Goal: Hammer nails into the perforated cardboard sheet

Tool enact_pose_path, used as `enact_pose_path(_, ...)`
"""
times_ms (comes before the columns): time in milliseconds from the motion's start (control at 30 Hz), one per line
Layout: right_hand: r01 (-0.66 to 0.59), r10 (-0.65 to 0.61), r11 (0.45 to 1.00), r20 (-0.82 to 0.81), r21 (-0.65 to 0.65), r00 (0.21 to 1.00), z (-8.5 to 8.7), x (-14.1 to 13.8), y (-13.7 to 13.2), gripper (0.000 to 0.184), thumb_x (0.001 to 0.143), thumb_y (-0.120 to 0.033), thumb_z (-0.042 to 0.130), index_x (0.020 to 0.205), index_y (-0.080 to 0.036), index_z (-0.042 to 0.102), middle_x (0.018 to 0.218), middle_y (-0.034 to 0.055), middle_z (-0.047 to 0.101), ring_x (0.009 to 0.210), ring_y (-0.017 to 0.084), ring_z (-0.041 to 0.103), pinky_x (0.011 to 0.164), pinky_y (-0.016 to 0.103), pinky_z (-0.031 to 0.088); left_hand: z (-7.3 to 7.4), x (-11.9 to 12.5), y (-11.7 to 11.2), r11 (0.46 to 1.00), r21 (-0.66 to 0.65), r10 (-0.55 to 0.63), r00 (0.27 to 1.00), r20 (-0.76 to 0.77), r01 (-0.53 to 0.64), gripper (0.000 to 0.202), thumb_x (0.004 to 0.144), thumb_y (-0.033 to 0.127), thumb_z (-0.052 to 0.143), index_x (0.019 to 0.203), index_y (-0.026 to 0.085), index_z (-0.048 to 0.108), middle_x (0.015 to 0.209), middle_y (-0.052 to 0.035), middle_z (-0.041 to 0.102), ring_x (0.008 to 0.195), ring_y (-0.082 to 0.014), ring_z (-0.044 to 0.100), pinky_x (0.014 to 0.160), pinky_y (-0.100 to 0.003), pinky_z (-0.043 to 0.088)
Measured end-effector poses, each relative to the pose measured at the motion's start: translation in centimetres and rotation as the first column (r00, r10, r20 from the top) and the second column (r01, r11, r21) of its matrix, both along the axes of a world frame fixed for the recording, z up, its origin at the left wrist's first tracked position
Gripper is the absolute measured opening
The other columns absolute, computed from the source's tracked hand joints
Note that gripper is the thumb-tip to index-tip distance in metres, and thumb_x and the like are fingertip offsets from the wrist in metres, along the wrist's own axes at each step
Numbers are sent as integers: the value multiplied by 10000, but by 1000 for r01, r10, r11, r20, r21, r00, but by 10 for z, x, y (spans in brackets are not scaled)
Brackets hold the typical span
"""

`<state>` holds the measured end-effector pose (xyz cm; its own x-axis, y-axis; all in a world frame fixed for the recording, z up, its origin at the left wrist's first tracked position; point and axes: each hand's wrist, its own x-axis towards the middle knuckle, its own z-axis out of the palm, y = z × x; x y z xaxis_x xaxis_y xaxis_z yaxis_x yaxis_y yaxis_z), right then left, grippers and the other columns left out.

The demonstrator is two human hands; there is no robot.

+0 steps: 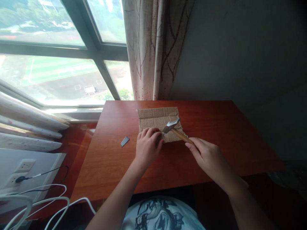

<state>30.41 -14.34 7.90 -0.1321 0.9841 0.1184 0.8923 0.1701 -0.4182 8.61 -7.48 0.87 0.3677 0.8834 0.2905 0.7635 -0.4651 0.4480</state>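
My right hand (206, 156) is closed around the wooden handle of a hammer (181, 134). The metal head points left and sits low over the near part of a sheet of perforated brown cardboard (155, 123). At the hammer's striking end, my left hand (150, 142) rests on the cardboard's near left part, its thumb and fingers pinched together. Between those fingertips is what looks like a nail, mostly hidden by the fingers and the hammer head. A small row of grey nails (125, 141) lies side by side on the table, left of my left hand.
The reddish-brown wooden table (230, 127) stands by a window (59, 73) and a patterned curtain (148, 48). At the lower left, white cables (59, 199) loop near the table's corner, below a wall socket (25, 166) with a black plug.
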Motion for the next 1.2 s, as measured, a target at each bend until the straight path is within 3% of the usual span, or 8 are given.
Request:
enact_pose_path(300,-17,18,999,39,-31,999,-15,-2,3,270,1024,-352,408,914,-200,603,806,53,688,697,199,668,608,308,436,1,0,0,1000,-3,-5,1000,12,5,191,907,292,593,1084,267,660,1226,-42,658,1156,-264,545,942,-434,429)
enact_pose_path(833,-6,5,998,-17,-56,1000,-24,-2,3,285,1020,-347,408,902,-198,620,796,59,690,694,197,659,597,297,439,0,-1,0,1000,-2,-4,1000,15,4,199,914,294,588,1097,265,660,1224,-45,660,1158,-262,541,944,-437,424)
enact_pose_path(1033,78,-86,996,-280,-40,956,-15,1,0,278,996,-409,461,934,-206,640,733,31,653,639,173,616,592,289,456,-1,-1,0,1000,-2,-2,1000,13,2,177,914,298,588,1071,267,665,1220,-42,661,1150,-262,546,943,-438,429)
enact_pose_path(1133,167,-168,985,-454,-42,875,-15,5,-1,240,957,-426,536,942,-212,643,680,1,597,578,148,559,552,276,438,-1,-1,0,1000,2,5,1000,16,-5,175,908,293,596,1068,269,664,1214,-39,662,1149,-261,549,945,-437,429)
enact_pose_path(1200,243,-204,970,-594,-15,778,-19,9,1,222,926,-433,588,906,-213,615,643,-22,536,548,131,505,527,268,415,-1,-1,0,1000,2,2,1000,17,-2,176,904,286,601,1069,267,660,1214,-41,662,1151,-263,548,947,-438,427)
